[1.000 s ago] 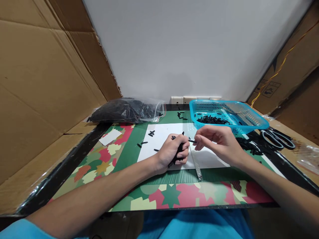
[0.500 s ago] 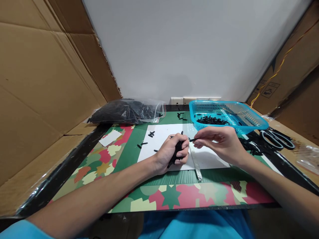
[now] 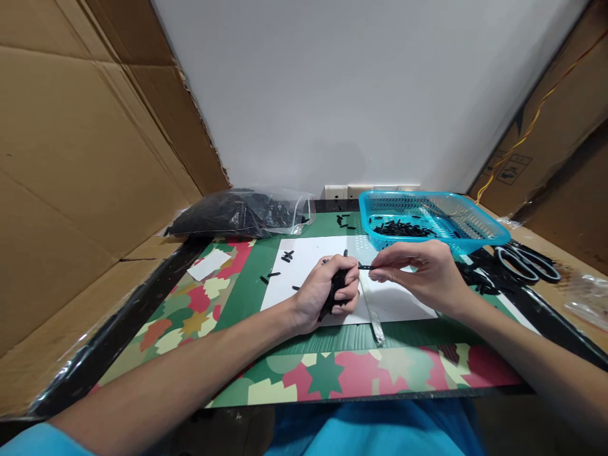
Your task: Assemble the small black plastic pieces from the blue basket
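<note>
My left hand is wrapped round a bunch of small black strips above the white sheet, with ends poking out above and below the fist. My right hand pinches a short black strip between thumb and fingertips. Its other end meets the thumb and forefinger of my left hand; whether they grip it cannot be made out. Below the hands, a narrow whitish strip lies across the white sheet. A few loose black pieces rest on the sheet, left of my left hand.
A blue basket with black pieces stands at the back right. White-handled scissors lie beside it, near more black strips. At the back left is a clear zip bag full of black material. Cardboard borders the table.
The black strip in my right hand has tilted to nearly level, its left end now at the left fingertips. Both hands otherwise stay in place; the view shifts very slightly.
</note>
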`<state>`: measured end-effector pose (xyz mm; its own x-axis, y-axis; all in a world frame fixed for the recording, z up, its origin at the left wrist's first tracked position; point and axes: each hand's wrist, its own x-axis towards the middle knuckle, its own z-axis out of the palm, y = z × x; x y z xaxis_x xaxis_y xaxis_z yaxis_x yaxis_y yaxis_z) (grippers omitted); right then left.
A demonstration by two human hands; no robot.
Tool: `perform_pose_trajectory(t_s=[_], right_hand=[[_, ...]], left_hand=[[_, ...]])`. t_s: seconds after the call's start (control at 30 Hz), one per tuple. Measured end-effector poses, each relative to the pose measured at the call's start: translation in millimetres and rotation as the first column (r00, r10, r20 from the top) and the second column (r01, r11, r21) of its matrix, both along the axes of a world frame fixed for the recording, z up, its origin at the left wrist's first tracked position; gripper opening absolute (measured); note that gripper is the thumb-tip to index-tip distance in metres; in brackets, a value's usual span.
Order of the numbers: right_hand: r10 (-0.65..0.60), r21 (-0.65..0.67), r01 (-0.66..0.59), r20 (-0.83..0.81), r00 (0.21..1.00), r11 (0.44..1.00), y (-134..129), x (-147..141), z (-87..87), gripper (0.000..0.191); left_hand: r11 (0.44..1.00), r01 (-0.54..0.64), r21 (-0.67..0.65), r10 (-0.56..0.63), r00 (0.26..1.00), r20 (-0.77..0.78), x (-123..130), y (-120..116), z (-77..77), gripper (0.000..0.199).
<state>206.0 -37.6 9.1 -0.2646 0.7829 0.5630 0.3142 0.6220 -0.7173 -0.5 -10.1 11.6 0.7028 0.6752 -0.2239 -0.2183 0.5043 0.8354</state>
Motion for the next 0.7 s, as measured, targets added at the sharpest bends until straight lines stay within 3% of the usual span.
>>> perform_pose_trajectory(t_s=[0.4, 0.6, 0.7], right_hand=[[-0.018, -0.01, 0.019, 0.062, 0.998, 1.0, 0.3, 0.3, 1.1, 0.013], [-0.055, 0.082, 0.045, 0.123, 0.991, 0.996, 0.7, -0.4, -1.8, 0.013], [-0.131, 0.218, 0.098, 0.139, 0.982, 0.971, -0.5, -1.5, -2.6, 0.011]], left_hand=[[1.0, 0.021, 0.015, -0.021, 1.0, -0.007, -1.3, -1.3, 0.9, 0.037], [1.0, 0.018, 0.025, -0.017, 1.0, -0.005, -1.3, -1.6, 0.8, 0.037], [1.0, 0.015, 0.026, -0.016, 1.0, 0.004, -0.8, -1.3, 0.9, 0.037]])
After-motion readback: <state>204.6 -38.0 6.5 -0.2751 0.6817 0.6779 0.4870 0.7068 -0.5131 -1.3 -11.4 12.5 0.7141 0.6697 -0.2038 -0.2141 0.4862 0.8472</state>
